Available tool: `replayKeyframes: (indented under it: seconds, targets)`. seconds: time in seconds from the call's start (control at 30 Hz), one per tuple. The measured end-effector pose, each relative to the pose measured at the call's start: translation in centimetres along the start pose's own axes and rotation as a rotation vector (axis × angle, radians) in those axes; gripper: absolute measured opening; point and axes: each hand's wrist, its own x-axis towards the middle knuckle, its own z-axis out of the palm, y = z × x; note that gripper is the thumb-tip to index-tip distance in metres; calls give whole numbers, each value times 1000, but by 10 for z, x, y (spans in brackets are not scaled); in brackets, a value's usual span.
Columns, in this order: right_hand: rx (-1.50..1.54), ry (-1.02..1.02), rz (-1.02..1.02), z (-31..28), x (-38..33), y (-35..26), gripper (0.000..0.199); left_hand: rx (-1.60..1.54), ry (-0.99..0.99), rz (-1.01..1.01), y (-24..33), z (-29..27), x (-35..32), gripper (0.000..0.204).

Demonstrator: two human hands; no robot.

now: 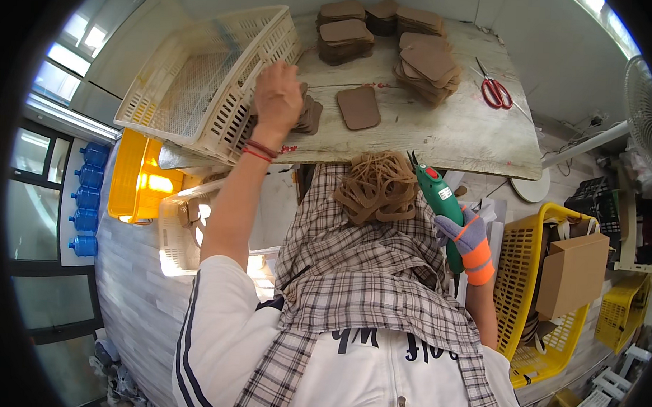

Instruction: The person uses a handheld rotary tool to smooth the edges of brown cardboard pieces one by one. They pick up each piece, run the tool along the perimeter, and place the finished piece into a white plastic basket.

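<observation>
My right hand [463, 237], in a grey glove with an orange cuff, grips green handheld electric scissors [437, 191]; their dark blades point up toward the table edge. My bare left hand [278, 94], with red bands at the wrist, is beside the white crate's wall and a low stack of brown pieces [309, 117]. Its fingers are curled, and what they may hold is hidden. One rounded brown piece [359, 108] lies flat on the table right of that stack. A tangle of brown cut strips [378, 187] rests on my plaid apron, against the table edge.
Several stacks of brown pieces [346, 40] stand at the table's back. Red-handled scissors [496, 93] lie at its right. A white slatted crate [229, 100] occupies the left end. A yellow basket [518, 282] holding a cardboard box [573, 275] stands right; a fan [649, 107] stands beyond.
</observation>
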Motion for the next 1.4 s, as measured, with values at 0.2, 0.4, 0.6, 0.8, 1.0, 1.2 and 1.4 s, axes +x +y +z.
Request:
replayKeyframes:
  seconds: [0.2,0.4,0.6,0.8,1.0,1.2,1.4]
  targets:
    - [-47,8,-7,-2,3,8,42,-38,-495,-514,100,65,-35,51]
    - [22,12,21,-2,0,11,42,-188,-344,-706,124,88,-43,45]
    - [-34,33,-1,-2,9,20,43,-404,-331,-670,112,106,-50,36]
    - [-29,29,4,2,8,13,42,-404,-483,-661,102,108,-37,26]
    - [-20,16,16,5,8,12,40,-435,-673,-740,100,96,-23,22]
    - [18,13,31,11,5,-1,40,-378,-548,-660,103,90,-31,23]
    - [62,0,33,14,6,-3,38,-984,-427,-818,107,74,-42,9]
